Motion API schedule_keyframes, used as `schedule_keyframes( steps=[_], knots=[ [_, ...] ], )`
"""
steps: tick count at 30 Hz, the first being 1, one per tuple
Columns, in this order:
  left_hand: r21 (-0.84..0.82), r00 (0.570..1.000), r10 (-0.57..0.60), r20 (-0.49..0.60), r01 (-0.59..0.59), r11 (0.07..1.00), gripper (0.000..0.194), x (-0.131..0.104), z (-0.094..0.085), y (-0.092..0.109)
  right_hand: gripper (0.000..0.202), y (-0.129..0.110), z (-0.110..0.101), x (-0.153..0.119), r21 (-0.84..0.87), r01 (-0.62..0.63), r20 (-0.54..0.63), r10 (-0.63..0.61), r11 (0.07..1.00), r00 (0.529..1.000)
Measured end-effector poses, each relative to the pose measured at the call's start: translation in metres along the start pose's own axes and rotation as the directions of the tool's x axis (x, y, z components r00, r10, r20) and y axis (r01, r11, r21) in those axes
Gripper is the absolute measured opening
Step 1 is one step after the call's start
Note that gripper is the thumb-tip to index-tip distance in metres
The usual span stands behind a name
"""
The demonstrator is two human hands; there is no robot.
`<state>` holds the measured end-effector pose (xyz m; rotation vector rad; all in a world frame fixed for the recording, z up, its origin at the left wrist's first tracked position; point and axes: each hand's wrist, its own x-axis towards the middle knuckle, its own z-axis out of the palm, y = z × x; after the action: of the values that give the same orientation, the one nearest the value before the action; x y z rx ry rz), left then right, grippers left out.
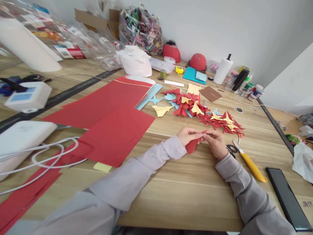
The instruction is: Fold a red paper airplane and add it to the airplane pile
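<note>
Between my two hands is a small piece of folded red paper, held above the wooden table. My left hand pinches it from the left, with fingertips at its upper part. From the right, my right hand pinches its top corner, the fingertips of both hands nearly touching. Part of the paper is hidden behind the fingers. Just beyond my hands lies a heap of folded paper pieces, mostly red with some yellow and light blue. A yellow paper plane rests left of the heap.
Large red paper sheets cover the left side. Right of my hand lie black-handled scissors, a yellow utility knife and a black phone. A white device with cables sits at the left edge. Bottles stand at the back right.
</note>
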<state>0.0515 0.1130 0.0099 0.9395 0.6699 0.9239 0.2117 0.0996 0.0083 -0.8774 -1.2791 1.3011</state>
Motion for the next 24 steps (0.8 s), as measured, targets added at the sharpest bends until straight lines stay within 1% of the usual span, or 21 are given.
schedule_keyframes(
  steps=[3,8,11,17,21,24],
  knots=[
    [0.032,1.0,-0.01,0.002,0.01,0.999,0.038,0.0,0.0005,0.0008,0.01,-0.002,0.0003,-0.0002,-0.036,0.001,-0.002,-0.001,0.999,1.0],
    [0.008,0.999,-0.03,-0.031,0.03,1.0,0.04,-0.0008,0.0018,0.0019,0.011,-0.0024,-0.0005,-0.0001,-0.07,0.025,0.004,-0.025,0.997,1.0],
    [0.046,1.0,-0.006,-0.028,0.008,0.999,0.039,-0.0012,0.0021,0.0027,0.01,-0.001,-0.0012,0.0001,-0.082,0.029,0.001,-0.029,0.996,1.0],
    [0.189,0.997,0.066,-0.033,-0.059,0.98,0.029,-0.0021,0.0028,0.0053,0.01,0.0012,-0.0013,-0.0001,-0.064,0.01,-0.001,-0.011,0.998,1.0],
    [0.22,0.996,0.083,-0.037,-0.073,0.973,0.025,-0.0029,0.0034,0.008,0.012,0.0041,-0.0025,-0.0005,-0.05,-0.015,-0.006,0.015,0.999,1.0],
    [0.237,0.995,0.086,-0.043,-0.073,0.969,0.024,-0.0033,0.0036,0.0097,0.015,0.0047,-0.0028,-0.0007,-0.093,-0.009,0.002,0.009,0.996,1.0]
  ],
)
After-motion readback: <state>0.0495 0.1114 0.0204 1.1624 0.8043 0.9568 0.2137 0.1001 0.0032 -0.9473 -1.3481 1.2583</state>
